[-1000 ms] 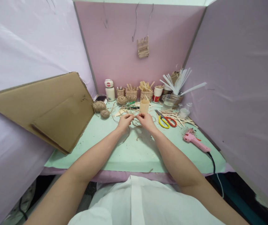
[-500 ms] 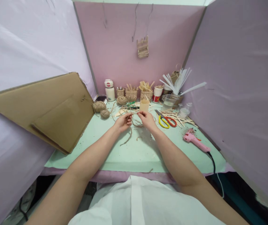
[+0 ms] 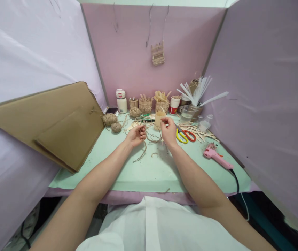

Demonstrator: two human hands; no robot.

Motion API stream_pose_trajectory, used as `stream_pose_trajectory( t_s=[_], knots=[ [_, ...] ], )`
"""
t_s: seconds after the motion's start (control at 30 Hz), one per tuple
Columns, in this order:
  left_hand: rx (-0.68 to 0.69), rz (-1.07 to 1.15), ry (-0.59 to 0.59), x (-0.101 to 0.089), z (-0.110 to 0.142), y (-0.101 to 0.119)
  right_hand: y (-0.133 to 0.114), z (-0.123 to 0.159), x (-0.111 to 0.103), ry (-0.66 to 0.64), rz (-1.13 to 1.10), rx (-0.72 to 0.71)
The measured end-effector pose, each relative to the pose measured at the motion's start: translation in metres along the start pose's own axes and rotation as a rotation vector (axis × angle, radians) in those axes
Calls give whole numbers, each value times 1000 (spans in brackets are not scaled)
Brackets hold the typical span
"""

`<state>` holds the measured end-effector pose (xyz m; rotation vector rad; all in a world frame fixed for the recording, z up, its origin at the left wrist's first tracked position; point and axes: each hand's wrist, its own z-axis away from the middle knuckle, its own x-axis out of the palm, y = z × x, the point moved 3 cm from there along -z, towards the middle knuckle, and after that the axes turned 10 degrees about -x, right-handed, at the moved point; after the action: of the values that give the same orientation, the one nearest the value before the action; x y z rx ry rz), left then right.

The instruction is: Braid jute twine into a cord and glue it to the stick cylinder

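Over the middle of the table my left hand [image 3: 136, 136] is closed in a pinch on jute twine [image 3: 141, 154], whose loose end trails down onto the green table cover. My right hand [image 3: 168, 131] is raised a little to the right, thumb and fingers pinched together. Whatever lies between those fingertips is too fine to make out. Just behind the right hand stands a small pale wooden piece [image 3: 158, 120], partly covered by it. More loose twine [image 3: 153, 137] lies between the two hands. Scissors [image 3: 182, 136] with yellow and red handles lie close to the right wrist.
Twine balls [image 3: 110, 119] sit at the left, near a leaning cardboard sheet [image 3: 65, 129]. A pink glue gun [image 3: 218, 157] lies at the right. Baskets of sticks [image 3: 162, 104], a white bottle [image 3: 122, 101] and a plastic cup [image 3: 187, 114] line the back. Wood strips [image 3: 201, 132] are scattered nearby.
My right hand has moved up and to the right, away from my left hand, and now overlaps the wooden piece and scissors tips. The left hand stays nearly in place with the twine.
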<state>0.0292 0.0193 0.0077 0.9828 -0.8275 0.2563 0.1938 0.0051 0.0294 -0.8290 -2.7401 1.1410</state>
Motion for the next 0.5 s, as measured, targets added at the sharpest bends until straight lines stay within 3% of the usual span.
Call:
stream_pose_trajectory(
  t_s=[0.2,0.33,0.5],
  knots=[
    [-11,-3,-35,1,-1,-4,-6,6,13,-213,-88,-154],
    [13,-68,-27,2,-3,-7,-6,11,18,-315,-119,-97],
    [24,-137,-27,5,-2,-9,-8,11,17,-322,-145,-51]
  ],
)
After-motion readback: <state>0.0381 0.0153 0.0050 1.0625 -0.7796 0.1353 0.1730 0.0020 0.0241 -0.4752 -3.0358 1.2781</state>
